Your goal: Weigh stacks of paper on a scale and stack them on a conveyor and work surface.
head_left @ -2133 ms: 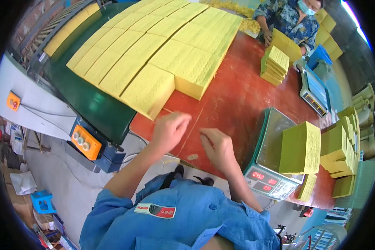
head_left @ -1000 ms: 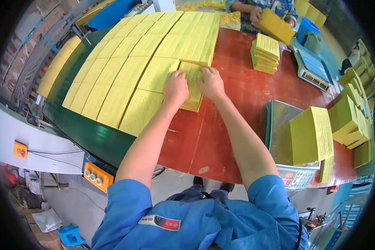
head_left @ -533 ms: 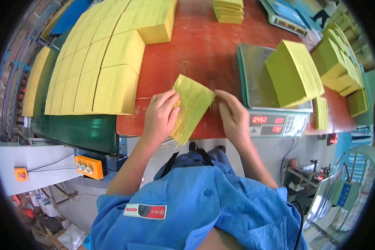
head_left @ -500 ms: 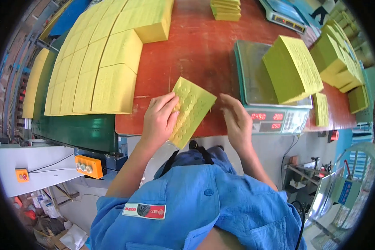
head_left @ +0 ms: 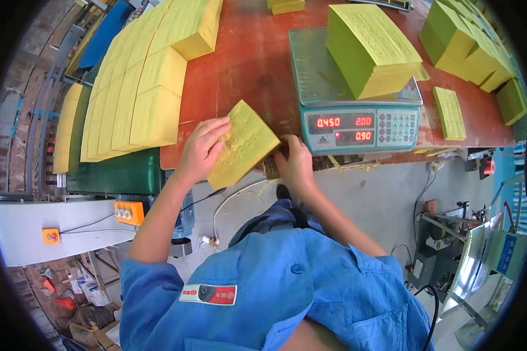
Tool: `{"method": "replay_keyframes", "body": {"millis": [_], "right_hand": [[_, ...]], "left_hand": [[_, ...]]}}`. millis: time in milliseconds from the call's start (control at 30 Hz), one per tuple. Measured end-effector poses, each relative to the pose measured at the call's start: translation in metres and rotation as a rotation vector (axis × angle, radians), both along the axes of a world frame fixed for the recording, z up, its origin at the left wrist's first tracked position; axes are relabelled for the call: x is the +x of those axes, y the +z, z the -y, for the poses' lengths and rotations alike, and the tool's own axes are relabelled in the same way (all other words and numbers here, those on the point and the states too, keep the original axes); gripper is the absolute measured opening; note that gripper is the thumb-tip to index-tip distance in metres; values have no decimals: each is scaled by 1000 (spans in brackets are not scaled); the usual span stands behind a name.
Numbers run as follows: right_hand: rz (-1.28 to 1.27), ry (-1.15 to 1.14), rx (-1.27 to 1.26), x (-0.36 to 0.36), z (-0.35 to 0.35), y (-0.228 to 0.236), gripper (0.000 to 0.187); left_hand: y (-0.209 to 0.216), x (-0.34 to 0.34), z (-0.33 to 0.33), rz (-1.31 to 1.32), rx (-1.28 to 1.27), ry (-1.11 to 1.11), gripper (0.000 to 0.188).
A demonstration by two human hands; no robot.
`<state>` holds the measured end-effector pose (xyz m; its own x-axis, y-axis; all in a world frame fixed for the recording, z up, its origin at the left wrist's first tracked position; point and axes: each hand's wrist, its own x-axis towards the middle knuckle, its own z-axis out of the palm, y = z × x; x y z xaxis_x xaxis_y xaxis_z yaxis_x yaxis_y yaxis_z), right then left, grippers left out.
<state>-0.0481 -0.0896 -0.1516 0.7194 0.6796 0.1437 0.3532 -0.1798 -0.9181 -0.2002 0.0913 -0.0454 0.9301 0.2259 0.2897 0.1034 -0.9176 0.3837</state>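
Note:
A small stack of yellow embossed paper sheets [head_left: 245,143] is held tilted above the front edge of the table. My left hand [head_left: 204,149] grips its left side, with the fingers on the upper face and the thumb near them. At the stack's right corner is my right hand [head_left: 295,167], its fingers bent in against the edge; part of that contact is hidden. To the right stands a digital scale [head_left: 316,70] with a lit red display. On the scale's plate rests a tall block of yellow paper [head_left: 369,55].
Rows of yellow paper blocks [head_left: 158,99] fill the left side of the red table [head_left: 240,76]. A thin yellow stack [head_left: 449,114] lies right of the scale, with more blocks [head_left: 468,44] behind it. An orange button box [head_left: 129,213] sits below, left.
My right hand has come in from a gap to the stack's right corner, its fingers now bent. The stack has tilted, showing more of its side. The view has shifted rightward and down.

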Motion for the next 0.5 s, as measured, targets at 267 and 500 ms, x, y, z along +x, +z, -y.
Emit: {"method": "replay_keyframes", "body": {"millis": [267,500], "right_hand": [[-134,-25,27,-5,11,-5,12],[-110,503,-315,-36,105,-70,13]], "left_hand": [[-2,3,11,39,-29,60,35],[4,9,5,42,11,-86,35]]}}
